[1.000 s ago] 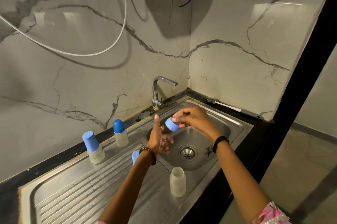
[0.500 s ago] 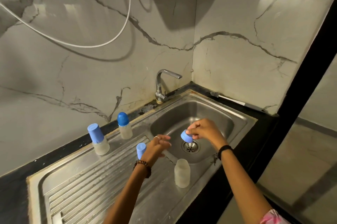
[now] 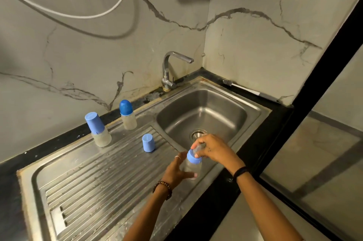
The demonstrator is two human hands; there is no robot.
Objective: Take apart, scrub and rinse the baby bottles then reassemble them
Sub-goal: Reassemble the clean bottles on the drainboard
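On the sink's point(image 3: 255, 107) front rim our left hand point(image 3: 176, 170) wraps the clear bottle point(image 3: 193, 168), thumb across its front. Our right hand point(image 3: 213, 149) pinches the teat atop the blue collar point(image 3: 193, 157), set on the bottle's mouth. Behind, on the drainboard point(image 3: 88, 191), stand a cap point(image 3: 148, 142) and two capped bottles point(image 3: 127, 115).
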